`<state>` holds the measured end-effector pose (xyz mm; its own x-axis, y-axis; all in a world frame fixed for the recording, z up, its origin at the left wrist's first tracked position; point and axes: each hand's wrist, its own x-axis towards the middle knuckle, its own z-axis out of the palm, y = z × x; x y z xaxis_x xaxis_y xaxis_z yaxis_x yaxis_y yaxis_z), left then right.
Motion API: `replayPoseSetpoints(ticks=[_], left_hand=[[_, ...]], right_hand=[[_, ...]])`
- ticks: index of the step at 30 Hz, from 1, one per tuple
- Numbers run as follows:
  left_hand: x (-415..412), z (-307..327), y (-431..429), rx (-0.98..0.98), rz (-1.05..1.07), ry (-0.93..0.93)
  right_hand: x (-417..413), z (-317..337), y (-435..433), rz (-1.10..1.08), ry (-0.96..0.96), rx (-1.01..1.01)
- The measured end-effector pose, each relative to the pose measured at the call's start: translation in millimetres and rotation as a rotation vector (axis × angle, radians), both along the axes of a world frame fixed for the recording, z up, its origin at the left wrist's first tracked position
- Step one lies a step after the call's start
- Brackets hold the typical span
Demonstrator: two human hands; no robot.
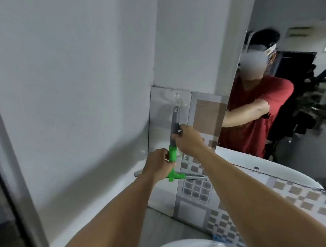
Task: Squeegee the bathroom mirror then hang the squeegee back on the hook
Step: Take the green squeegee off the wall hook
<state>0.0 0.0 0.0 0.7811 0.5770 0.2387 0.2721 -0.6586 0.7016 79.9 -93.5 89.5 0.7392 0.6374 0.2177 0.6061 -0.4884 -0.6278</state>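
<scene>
Both hands are gripping the squeegee (174, 142): left hand (159, 165) is wrapping the green part, right hand (188, 139) is pinching the grey handle just above. Its top hole looks like it's sitting at the clear hook (177, 99), mirror (291, 95) off right.

Both arms out fwd; left hand (159, 166) fisted low, right hand (188, 139) pinching higher w/ fingertips.

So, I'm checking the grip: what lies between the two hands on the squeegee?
In the head view, only the squeegee handle: a short bare stretch, grey turning green, runs between the right hand above and the left hand below.
</scene>
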Motion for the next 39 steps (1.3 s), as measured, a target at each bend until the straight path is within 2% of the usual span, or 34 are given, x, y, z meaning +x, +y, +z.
replayPoseSetpoints(ticks=[7,14,18,28,30,34,36,39], left_hand=[[-2.9,-5.3,-4.0,-0.280,0.003,-0.143],[-16.5,14.2,-21.7,-0.203,0.040,-0.196],[-31.1,34.6,-49.0,-0.133,0.063,-0.297],[-84.8,75.9,-144.5,0.049,-0.086,-0.348],[-96.0,88.2,-167.0,0.086,-0.135,-0.328],[-111.8,113.9,-203.2,0.159,-0.241,-0.267],[-117.9,127.4,-217.6,0.170,-0.291,-0.214],[-126.7,149.5,-234.7,0.243,-0.336,-0.155]], right_hand=[[-3.7,2.2,-0.1,-0.029,0.074,0.115],[-20.6,21.7,-12.5,-0.036,0.090,0.195],[-37.6,43.9,-37.0,-0.058,0.069,0.245],[-84.8,77.3,-163.3,-0.067,0.167,0.476],[-97.8,82.8,-192.7,-0.139,0.076,0.484],[-125.7,95.0,-249.4,-0.207,-0.232,0.453],[-132.6,97.8,-271.5,-0.267,-0.399,0.365],[-135.1,100.9,-301.7,-0.379,-0.644,0.123]])
